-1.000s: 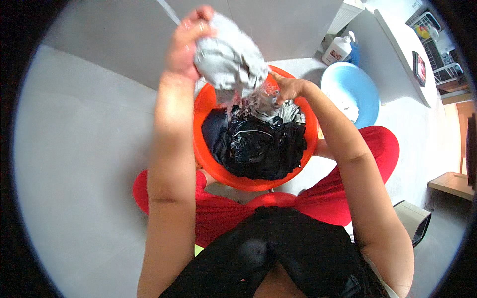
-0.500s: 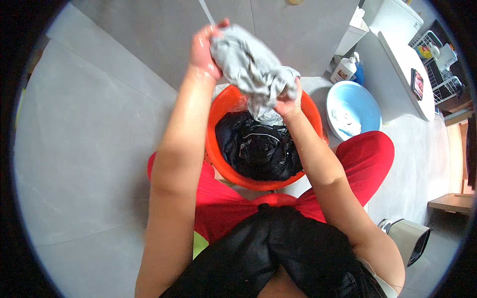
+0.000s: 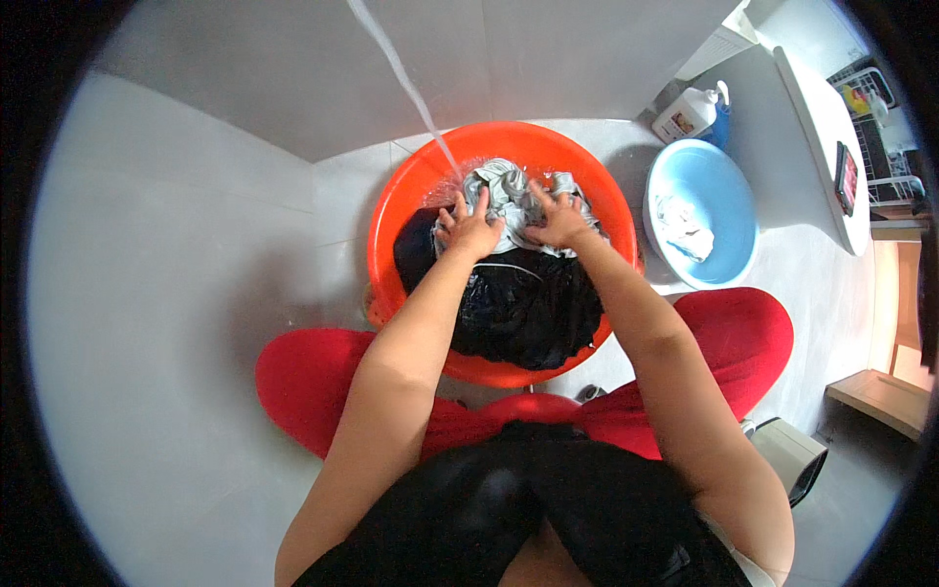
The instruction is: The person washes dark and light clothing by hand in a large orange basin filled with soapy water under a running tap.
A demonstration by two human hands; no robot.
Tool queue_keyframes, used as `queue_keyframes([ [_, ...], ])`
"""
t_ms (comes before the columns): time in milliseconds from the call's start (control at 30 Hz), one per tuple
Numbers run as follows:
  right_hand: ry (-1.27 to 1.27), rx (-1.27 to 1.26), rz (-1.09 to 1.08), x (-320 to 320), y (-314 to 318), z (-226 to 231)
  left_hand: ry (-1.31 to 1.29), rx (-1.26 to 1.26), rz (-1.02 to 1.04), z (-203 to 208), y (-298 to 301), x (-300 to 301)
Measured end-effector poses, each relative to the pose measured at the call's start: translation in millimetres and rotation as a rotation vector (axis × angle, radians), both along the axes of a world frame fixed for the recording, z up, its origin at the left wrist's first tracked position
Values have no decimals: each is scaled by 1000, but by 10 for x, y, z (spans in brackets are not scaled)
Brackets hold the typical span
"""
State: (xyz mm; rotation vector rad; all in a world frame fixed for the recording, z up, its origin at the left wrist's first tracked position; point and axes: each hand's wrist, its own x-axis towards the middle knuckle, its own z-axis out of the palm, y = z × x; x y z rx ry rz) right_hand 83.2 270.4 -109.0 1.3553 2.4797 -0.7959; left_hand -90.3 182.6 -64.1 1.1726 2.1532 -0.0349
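Observation:
A wet, light grey garment (image 3: 513,201) lies bunched at the far side of an orange basin (image 3: 386,279). My left hand (image 3: 471,233) rests on its left part with fingers spread. On its right part is my right hand (image 3: 560,221), also with fingers apart. Neither hand is closed round the cloth. Black wet clothing (image 3: 523,318) fills the nearer part of the basin. A stream of water (image 3: 401,73) falls from the upper left into the basin, beside the grey garment.
To the right stands a light blue basin (image 3: 748,230) with white cloth (image 3: 685,230) in it. Behind that is a white pump bottle (image 3: 685,115). A phone (image 3: 846,178) lies on a white ledge (image 3: 817,117). At lower right is a bin (image 3: 787,455).
Both hands have come down from above the basin with the grey garment and let go of it. It now lies in the orange basin, and the water stream shows more fully.

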Motion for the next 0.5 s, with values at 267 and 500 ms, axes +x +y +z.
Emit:
queue_keyframes([
  [267, -335, 73, 227, -443, -80, -309, 97, -153, -56, -696, 191, 115],
  [500, -119, 23, 252, -544, 527, -618, 35, 132, 175, -1413, 341, -9],
])
